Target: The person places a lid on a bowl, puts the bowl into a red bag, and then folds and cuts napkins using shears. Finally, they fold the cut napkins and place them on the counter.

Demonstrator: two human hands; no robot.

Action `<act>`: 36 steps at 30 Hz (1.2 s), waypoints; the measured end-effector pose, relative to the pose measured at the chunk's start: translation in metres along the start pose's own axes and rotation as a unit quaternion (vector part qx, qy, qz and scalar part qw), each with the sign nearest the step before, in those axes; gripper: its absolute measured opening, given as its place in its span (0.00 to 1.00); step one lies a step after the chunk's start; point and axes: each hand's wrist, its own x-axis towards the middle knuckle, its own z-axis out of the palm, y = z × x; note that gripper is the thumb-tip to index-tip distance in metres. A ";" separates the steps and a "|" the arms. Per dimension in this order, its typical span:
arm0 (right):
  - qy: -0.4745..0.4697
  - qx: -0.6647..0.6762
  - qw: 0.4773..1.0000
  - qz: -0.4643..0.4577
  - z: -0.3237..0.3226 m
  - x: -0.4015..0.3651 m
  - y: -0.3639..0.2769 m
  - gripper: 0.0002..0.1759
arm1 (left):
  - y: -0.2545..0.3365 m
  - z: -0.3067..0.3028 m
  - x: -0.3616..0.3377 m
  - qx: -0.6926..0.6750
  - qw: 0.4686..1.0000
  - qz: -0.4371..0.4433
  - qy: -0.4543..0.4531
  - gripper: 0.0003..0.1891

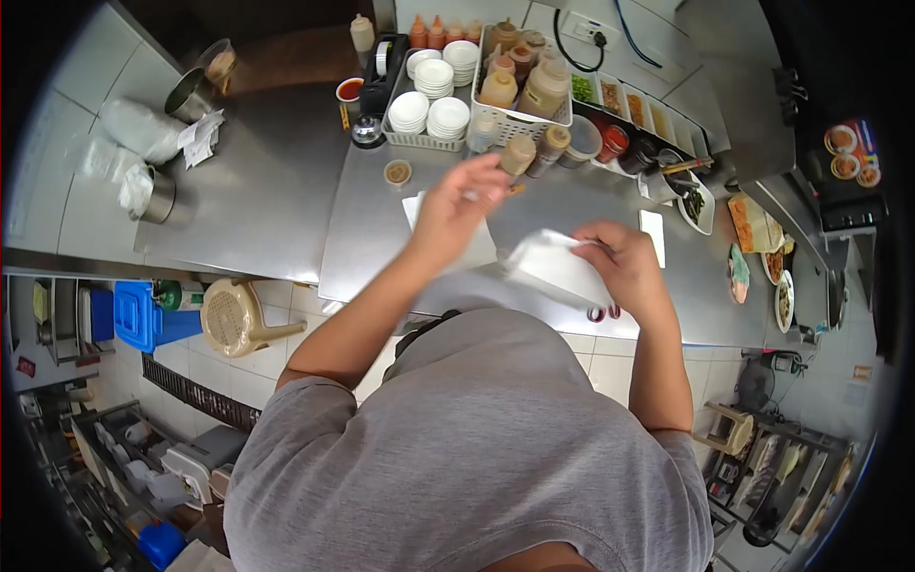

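Observation:
My right hand (624, 270) pinches the edge of a thin white paper piece (553, 267), which looks folded or bag-like and is blurred on its left side. Raised over the counter, my left hand (462, 205) is apart from that paper, its fingers loosely bent with gaps between them and smeared by motion. Beneath it lies a flat white sheet (479, 246) on the steel counter (367, 224). Dark red rings, like scissor handles (599, 314), show at the counter's front edge below my right hand. A smaller white paper stack (652, 238) lies to the right.
Behind my hands stand a basket of sauce bottles (519, 119), a tray with stacked white dishes (429, 141) and a tape dispenser (381, 76). Topping containers (634, 105) line the back right. A metal pot (160, 194) stands left; a stool (238, 315) is below.

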 end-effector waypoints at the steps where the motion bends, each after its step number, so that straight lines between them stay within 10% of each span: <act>1: 0.015 -0.019 1.000 -0.014 -0.001 -0.002 0.002 0.02 | -0.013 -0.023 0.005 0.164 0.986 -0.002 0.030 0.24; 5: -0.018 0.050 0.997 0.054 0.001 -0.011 0.009 0.02 | -0.078 -0.084 0.020 0.484 0.872 -0.013 -0.076 0.24; 18: -0.126 0.049 0.981 0.139 0.009 0.016 -0.001 0.04 | -0.083 -0.051 0.052 0.475 0.843 -0.028 -0.251 0.25; 22: -0.179 0.036 0.982 0.043 0.018 0.039 0.011 0.04 | -0.076 -0.038 0.008 0.468 0.849 -0.147 -0.196 0.26; 24: -0.203 0.041 0.978 0.017 0.028 0.061 0.017 0.04 | -0.087 -0.036 -0.015 0.308 0.940 -0.128 -0.073 0.30; 28: -0.277 0.055 0.959 -0.030 0.076 0.123 0.035 0.07 | -0.078 -0.046 -0.034 -0.106 0.883 -0.457 0.028 0.35; 29: -0.282 0.044 0.957 -0.058 0.097 0.139 0.049 0.08 | -0.106 -0.053 -0.045 -0.231 0.881 -0.410 0.046 0.39; 34: -0.297 -0.012 0.951 -0.081 0.192 0.188 0.092 0.08 | -0.079 -0.062 -0.056 -0.234 0.884 -0.370 0.162 0.40; 36: -0.309 -0.017 0.948 -0.076 0.201 0.193 0.091 0.08 | -0.064 -0.072 -0.059 -0.131 0.840 -0.524 0.050 0.42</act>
